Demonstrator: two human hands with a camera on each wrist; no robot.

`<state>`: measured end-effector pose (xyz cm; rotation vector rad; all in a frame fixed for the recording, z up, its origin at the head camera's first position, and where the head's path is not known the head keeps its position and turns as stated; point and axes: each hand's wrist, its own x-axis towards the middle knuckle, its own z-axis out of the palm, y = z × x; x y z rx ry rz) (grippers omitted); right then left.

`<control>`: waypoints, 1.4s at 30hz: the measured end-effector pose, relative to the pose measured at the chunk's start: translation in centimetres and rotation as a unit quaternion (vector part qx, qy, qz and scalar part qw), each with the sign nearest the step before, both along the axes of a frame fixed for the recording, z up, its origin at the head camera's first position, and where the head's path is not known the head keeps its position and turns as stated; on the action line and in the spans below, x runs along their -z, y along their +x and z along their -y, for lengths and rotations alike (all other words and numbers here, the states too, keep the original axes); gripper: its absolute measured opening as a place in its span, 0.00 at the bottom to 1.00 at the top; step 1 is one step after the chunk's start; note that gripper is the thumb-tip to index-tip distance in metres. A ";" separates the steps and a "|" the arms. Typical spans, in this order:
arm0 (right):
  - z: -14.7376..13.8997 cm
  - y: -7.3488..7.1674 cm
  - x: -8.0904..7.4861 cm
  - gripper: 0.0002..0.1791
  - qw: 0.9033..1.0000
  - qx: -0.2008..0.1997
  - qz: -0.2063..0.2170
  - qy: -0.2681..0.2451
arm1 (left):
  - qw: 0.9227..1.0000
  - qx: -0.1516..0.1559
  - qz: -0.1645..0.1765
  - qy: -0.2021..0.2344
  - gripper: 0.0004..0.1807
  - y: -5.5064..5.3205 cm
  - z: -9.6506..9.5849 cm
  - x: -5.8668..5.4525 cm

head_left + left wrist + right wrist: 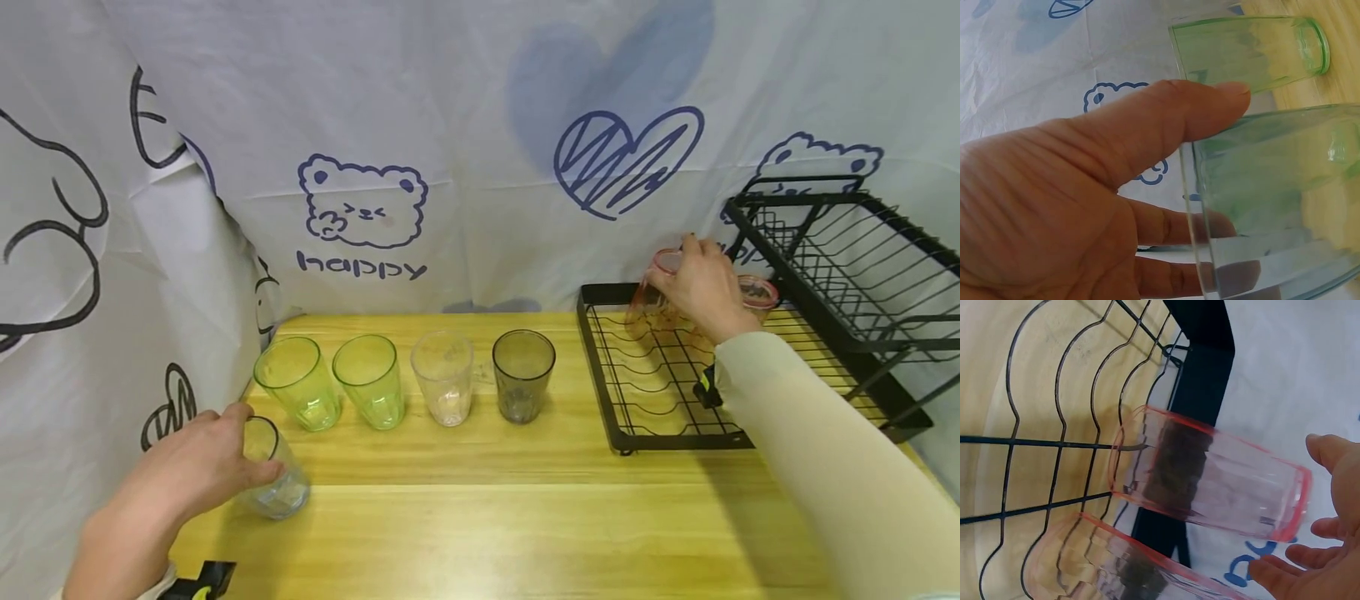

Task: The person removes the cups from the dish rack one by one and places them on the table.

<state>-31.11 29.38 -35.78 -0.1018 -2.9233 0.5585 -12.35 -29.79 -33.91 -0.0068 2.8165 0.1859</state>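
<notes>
Head view: our left hand (pixel 198 462) is gripping a blue glass (pixel 283 493) between thumb and fingers; our right hand (pixel 705 287), loosely spread, is holding nothing beside two pink glasses (pixel 1241 481), seemingly done, in the rack (pixel 596 367). Right of our left grip, four glasses (pixel 369 383) are apparently waiting.

We count seven drinking glasses (pixel 522 375) and one black rack (pixel 678 442): two pink glasses (pixel 649 308) in the rack, then, in order leftward from it, one grey glass, one clear glass (pixel 442 377), two green glasses (pixel 368 381) and one bluish glass (pixel 283 479). We also count two hands: one right hand (pixel 705 287) at the rack, one left hand (pixel 202 462) well left of it.
</notes>
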 end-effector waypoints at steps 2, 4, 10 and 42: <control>0.0 -0.4 0.2 0.52 1.000 0.004 0.008 -0.004 | 1.000 0.000 0.003 0.000 0.59 0.0 0.0 0.0; 0.0 -0.7 0.3 0.52 1.000 0.010 0.022 -0.010 | 1.000 0.001 0.009 0.001 0.60 0.0 0.1 0.0; 0.0 -1.2 0.9 0.49 0.998 0.025 0.053 -0.029 | 1.000 0.000 0.020 0.002 0.62 -0.1 0.4 0.0; 1.1 -1.0 2.6 0.42 0.996 0.040 0.033 -0.077 | 1.000 -0.003 -0.007 0.017 0.59 0.4 0.2 -0.3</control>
